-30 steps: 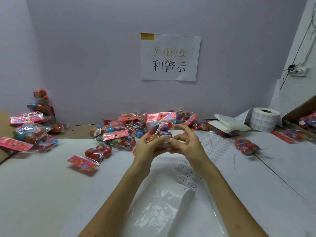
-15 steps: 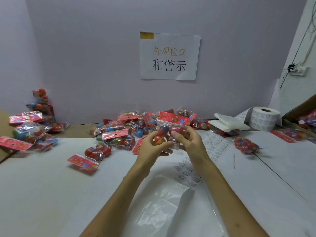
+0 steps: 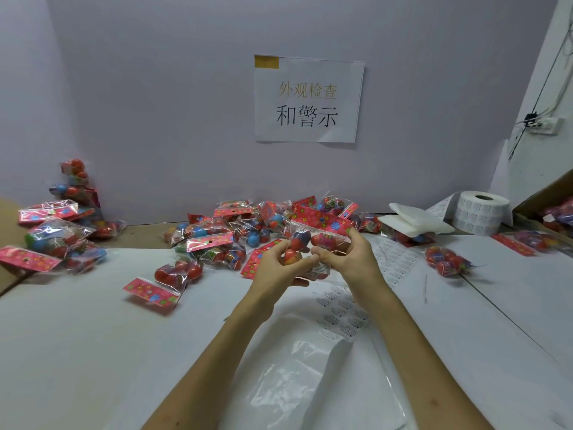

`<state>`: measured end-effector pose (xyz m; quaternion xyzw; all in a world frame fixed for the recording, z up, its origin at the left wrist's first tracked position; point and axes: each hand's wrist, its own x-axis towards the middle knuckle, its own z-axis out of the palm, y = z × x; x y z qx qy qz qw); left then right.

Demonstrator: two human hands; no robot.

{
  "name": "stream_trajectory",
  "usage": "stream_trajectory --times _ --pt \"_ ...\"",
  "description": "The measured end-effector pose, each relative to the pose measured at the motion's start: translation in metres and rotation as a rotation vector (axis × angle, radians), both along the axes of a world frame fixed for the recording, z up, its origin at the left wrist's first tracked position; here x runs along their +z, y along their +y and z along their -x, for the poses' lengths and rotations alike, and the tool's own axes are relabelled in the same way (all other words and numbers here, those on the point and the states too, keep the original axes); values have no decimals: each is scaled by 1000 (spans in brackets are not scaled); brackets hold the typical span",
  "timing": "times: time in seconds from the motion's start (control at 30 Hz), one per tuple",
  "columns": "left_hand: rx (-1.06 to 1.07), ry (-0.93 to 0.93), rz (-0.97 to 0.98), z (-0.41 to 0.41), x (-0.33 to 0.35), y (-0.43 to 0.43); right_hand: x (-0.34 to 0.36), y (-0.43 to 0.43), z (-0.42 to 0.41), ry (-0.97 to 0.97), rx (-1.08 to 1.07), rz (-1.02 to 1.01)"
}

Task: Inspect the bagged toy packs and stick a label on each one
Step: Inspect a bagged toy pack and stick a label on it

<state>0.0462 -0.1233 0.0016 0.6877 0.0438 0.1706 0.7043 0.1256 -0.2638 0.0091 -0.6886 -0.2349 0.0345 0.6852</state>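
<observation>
White table (image 3: 93,336) fills the room in front of a pale wall. Just above the table, near the middle, is one toy pack (image 3: 319,231). It is a clear bag with a red flowery top and red and blue egg toys inside. Both hands hold it up. The left hand (image 3: 276,271) has its fingers curled round the toys at the lower left. The right hand (image 3: 350,259) grips the right side, and its thumb presses low on the bag. A small white label (image 3: 321,268) shows on the pack just under that thumb. I cannot tell if it is stuck flat yet.

I think this pack is nearly done. A lot is left, I think: a big pile (image 3: 223,237) of packs lies just behind the hands. More packs (image 3: 52,240) lie far to the left, and they may be the finished ones, but I cannot tell.

A label strip (image 3: 341,315) lies on the table under the right arm. A label roll (image 3: 479,212) stands well off to the right.

The sign (image 3: 307,99) on the wall reads 外观检查 in gold and 和警示 in black. The print on the labels is too small to read.
</observation>
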Motion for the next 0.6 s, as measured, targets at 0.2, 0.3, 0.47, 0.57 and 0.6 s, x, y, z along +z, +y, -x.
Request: stream_trajectory --times 0.2,0.3,0.47,0.57,0.6 --pt "13 -10 49 -2 2 -1 1 3 4 -46 7 -16" --pt "61 -15 100 -2 4 2 2 6 9 -46 65 36" --pt "99 -16 180 -2 4 5 3 5 10 -53 107 28" --pt "96 -3 205 -3 3 4 3 3 9 -40 141 1" --pt "95 -1 213 -3 2 4 4 2 8 -36 153 4"
